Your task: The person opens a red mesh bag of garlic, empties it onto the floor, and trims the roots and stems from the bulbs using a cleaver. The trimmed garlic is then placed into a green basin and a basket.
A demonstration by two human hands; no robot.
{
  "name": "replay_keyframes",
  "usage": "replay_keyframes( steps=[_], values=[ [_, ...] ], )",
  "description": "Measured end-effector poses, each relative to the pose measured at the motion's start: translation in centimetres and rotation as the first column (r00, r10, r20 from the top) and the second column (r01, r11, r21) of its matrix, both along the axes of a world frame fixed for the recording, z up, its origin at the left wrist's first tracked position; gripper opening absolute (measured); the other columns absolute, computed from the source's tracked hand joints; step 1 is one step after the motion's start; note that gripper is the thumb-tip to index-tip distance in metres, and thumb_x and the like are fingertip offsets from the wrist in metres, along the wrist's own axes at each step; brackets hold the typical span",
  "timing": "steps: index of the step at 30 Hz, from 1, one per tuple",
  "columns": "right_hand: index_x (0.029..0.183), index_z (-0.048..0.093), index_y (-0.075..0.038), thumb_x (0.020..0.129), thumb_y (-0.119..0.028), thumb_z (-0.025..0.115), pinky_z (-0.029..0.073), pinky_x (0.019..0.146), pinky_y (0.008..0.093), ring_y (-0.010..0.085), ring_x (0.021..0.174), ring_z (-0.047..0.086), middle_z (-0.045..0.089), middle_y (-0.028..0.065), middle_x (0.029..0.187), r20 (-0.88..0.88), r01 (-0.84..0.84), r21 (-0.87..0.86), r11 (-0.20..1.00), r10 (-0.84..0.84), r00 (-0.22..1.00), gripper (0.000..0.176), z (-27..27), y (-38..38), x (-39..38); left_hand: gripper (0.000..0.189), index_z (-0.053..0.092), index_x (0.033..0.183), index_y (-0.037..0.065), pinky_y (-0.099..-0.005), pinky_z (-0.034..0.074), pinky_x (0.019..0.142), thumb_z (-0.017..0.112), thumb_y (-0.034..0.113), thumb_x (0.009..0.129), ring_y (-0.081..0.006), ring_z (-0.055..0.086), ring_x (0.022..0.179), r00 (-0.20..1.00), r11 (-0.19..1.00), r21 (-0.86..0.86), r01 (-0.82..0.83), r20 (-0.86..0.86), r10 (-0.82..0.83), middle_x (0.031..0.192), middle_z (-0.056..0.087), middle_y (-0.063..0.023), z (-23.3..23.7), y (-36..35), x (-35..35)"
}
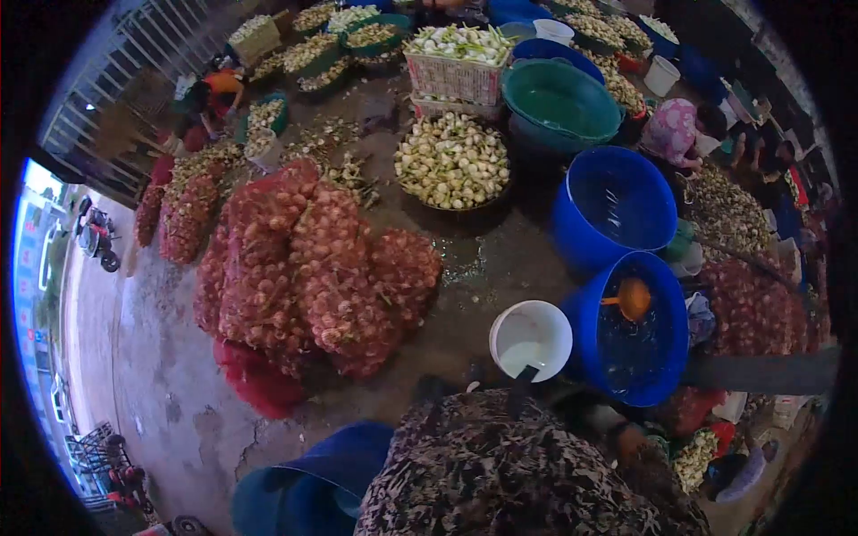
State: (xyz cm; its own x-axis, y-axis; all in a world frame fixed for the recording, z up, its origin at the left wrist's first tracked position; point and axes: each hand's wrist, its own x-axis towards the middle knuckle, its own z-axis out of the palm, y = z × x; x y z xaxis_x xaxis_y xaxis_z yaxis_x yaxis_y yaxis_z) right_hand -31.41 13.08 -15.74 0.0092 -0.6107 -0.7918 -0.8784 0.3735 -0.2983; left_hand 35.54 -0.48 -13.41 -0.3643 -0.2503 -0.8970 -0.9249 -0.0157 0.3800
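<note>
A patch of what looks like my right hand (631, 440) shows low at the right, beside my camouflage-patterned clothing. Its fingers are too dark and covered to make out, and so is anything in them. My left hand does not show. Ahead of my body stands a white bucket (552, 326) with some liquid in the bottom; a dark strip overlaps its near rim. Touching it on the right is a blue tub (585, 357) of dark water, with an orange scoop (635, 299) inside.
Red mesh sacks of bulbs (331, 277) lie left of centre. Beyond them are a basin of pale bulbs (451, 161), a full crate (453, 76), a green tub (561, 103) and another blue tub (617, 201). A blue barrel (304, 482) is at lower left. Other people sit among bulb piles.
</note>
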Motion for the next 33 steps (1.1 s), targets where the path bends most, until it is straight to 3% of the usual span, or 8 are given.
replay_keyframes(
  steps=[3,6,9,10,11,19,31,33],
  values=[
    [0.110,0.066,-0.013,0.085,-0.028,0.055,0.050,0.086,0.0443,0.0392,0.101,0.060,0.063,0.0189,0.111,-0.109,-0.135,-0.190,0.972,0.115,0.987,0.032,0.6,-7.3,-1.1,0.038,0.061,0.113,0.008,-0.0419,0.051,0.081,0.061,0.023,0.079,-0.0324,0.063,0.095,0.993,0.993,-0.044,-0.112,0.032,0.114,0.106,0.066,-0.0161,-0.3,-1.5,-0.9],
    [0.112,0.065,-0.011,0.082,-0.028,0.057,0.053,0.081,0.0441,0.0410,0.092,0.063,0.065,0.0197,0.104,-0.142,0.070,-0.162,0.984,-0.094,0.985,0.035,-4.7,-12.9,-3.4,0.038,0.061,0.114,0.008,-0.0416,0.051,0.081,0.061,0.023,0.079,-0.0321,0.063,0.095,0.974,0.973,-0.076,-0.218,0.039,0.222,0.106,0.066,-0.0160,-0.6,-3.4,-2.1],
    [0.115,0.062,-0.007,0.091,-0.024,0.052,0.053,0.073,0.0391,0.0259,0.087,0.065,0.068,0.0128,0.100,-0.098,-0.131,-0.154,0.979,0.117,0.988,0.031,-1.9,-21.5,-2.4,0.038,0.060,0.115,0.007,-0.0414,0.050,0.081,0.061,0.023,0.079,-0.0318,0.063,0.095,0.951,0.948,-0.098,-0.303,0.039,0.308,0.107,0.066,-0.0158,-1.2,-4.9,-2.7],
    [0.113,0.062,-0.007,0.089,-0.022,0.056,0.054,0.070,0.0392,0.0246,0.085,0.065,0.067,0.0114,0.097,0.043,0.327,-0.069,0.942,-0.325,0.945,0.029,-0.6,-23.7,-1.4,0.038,0.060,0.115,0.007,-0.0413,0.050,0.081,0.061,0.022,0.080,-0.0317,0.063,0.095,0.941,0.937,-0.107,-0.331,0.037,0.337,0.107,0.065,-0.0158,-1.6,-5.6,-2.9],
    [0.111,0.063,-0.007,0.087,-0.021,0.060,0.056,0.066,0.0392,0.0233,0.082,0.066,0.067,0.0101,0.094,0.130,0.709,0.066,0.702,-0.711,0.692,0.028,0.4,-25.4,-0.5,0.038,0.060,0.115,0.007,-0.0412,0.050,0.082,0.061,0.022,0.080,-0.0316,0.063,0.095,0.933,0.929,-0.113,-0.352,0.034,0.358,0.107,0.065,-0.0157,-1.9,-6.4,-3.0],
    [0.116,0.058,-0.003,0.091,-0.029,0.060,0.056,0.067,0.0421,0.0223,0.088,0.065,0.064,0.0096,0.107,0.158,0.766,0.232,0.600,-0.800,0.578,0.036,-2.0,-30.1,2.3,0.039,0.058,0.117,0.007,-0.0405,0.050,0.083,0.061,0.022,0.081,-0.0308,0.062,0.096,0.835,0.822,-0.158,-0.547,-0.035,0.549,0.108,0.065,-0.0153,-2.5,-14.4,-4.5],
    [0.107,0.064,0.001,0.091,-0.027,0.056,0.056,0.066,0.0373,0.0215,0.076,0.069,0.069,0.0137,0.095,0.155,0.692,0.195,0.695,-0.719,0.678,0.033,-3.9,-36.7,-4.3,0.040,0.056,0.120,0.006,-0.0395,0.049,0.084,0.060,0.021,0.083,-0.0297,0.062,0.097,0.796,0.788,-0.180,-0.589,0.035,0.604,0.109,0.064,-0.0147,-5.4,-22.1,-6.7],
    [0.107,0.064,-0.001,0.091,-0.031,0.056,0.055,0.066,0.0397,0.0235,0.080,0.067,0.068,0.0140,0.089,0.087,0.696,0.185,0.694,-0.717,0.692,0.035,1.5,-42.3,-3.8,0.040,0.055,0.121,0.006,-0.0394,0.049,0.084,0.060,0.021,0.083,-0.0295,0.062,0.097,0.833,0.819,-0.216,-0.531,0.045,0.552,0.110,0.064,-0.0146,-6.6,-23.6,-7.2]
  ],
)
